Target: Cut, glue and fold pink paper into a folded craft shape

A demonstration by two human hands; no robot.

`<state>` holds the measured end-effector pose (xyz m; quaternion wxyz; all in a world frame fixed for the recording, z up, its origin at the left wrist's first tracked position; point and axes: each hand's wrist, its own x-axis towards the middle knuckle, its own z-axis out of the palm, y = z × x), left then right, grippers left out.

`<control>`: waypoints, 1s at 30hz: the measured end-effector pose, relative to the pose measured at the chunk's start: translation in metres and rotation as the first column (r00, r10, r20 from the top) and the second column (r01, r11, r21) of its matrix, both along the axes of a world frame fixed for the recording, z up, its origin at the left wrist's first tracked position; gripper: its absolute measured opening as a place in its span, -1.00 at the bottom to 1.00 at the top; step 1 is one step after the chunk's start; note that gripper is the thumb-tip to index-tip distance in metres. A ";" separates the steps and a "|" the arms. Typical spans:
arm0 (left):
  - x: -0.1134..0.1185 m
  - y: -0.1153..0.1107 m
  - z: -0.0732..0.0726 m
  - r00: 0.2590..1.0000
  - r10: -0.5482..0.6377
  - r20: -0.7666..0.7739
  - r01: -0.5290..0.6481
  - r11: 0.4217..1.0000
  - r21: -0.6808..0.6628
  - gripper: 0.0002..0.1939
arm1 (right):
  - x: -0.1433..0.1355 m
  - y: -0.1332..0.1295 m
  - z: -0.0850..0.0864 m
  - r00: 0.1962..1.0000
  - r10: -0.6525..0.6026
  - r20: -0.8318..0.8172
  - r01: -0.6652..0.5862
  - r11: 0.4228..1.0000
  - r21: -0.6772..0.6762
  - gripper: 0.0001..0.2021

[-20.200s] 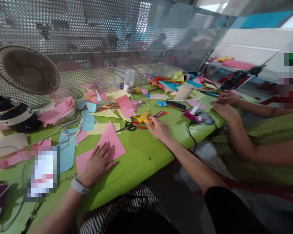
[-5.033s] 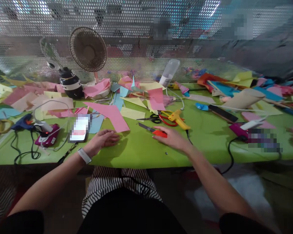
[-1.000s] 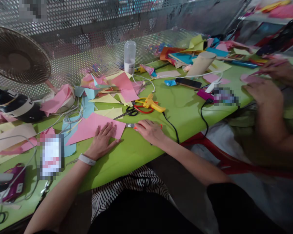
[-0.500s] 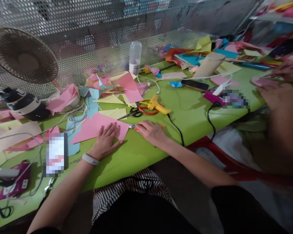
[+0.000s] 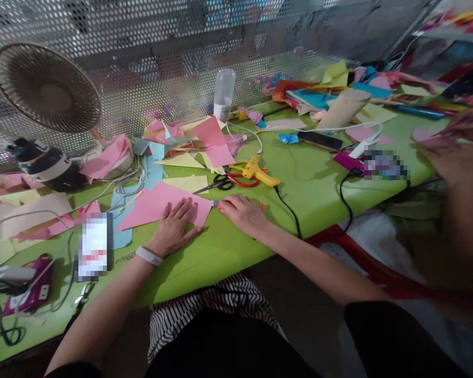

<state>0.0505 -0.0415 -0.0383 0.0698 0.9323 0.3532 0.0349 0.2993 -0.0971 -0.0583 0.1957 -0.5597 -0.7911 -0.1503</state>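
Observation:
My left hand [image 5: 176,224] lies flat with spread fingers on a pink sheet of paper [image 5: 145,205] on the green table. Beside the sheet's right corner, my right hand [image 5: 242,214] is closed around orange-handled scissors [image 5: 216,203]; only their metal part and bits of orange show, the rest being under the hand. Black-handled scissors [image 5: 220,182] lie behind the sheet, next to a yellow glue gun [image 5: 258,170]. Light yellow paper [image 5: 185,182] and blue paper [image 5: 122,237] stick out around the pink sheet.
A phone [image 5: 93,247], purple power strip [image 5: 31,286] and cables lie left, below a fan [image 5: 47,86] and dark bottle [image 5: 49,163]. A clear bottle [image 5: 223,97] stands at the back. At right are another power strip [image 5: 349,160] and another person's hands [image 5: 453,157].
The whole view has shifted slightly, so the table items appear a little farther right. My hands keep their places on the paper and scissors. The other person's hands have moved a little.

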 end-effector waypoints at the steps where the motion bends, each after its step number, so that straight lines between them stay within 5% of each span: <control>1: 0.000 0.000 0.000 1.000 0.001 0.001 -0.001 1.000 0.002 -0.21 | 0.000 0.000 0.000 1.000 -0.001 0.005 0.001 1.000 0.006 -0.73; 17: -0.001 0.000 -0.003 1.000 -0.004 0.010 0.003 1.000 0.012 -0.22 | -0.003 0.001 -0.005 0.999 -0.020 0.034 0.016 0.993 0.120 -0.75; 30: -0.002 0.002 -0.007 0.999 -0.016 0.048 0.015 1.000 0.020 -0.22 | -0.009 0.008 -0.008 1.000 -0.010 0.001 0.010 0.998 0.055 -0.71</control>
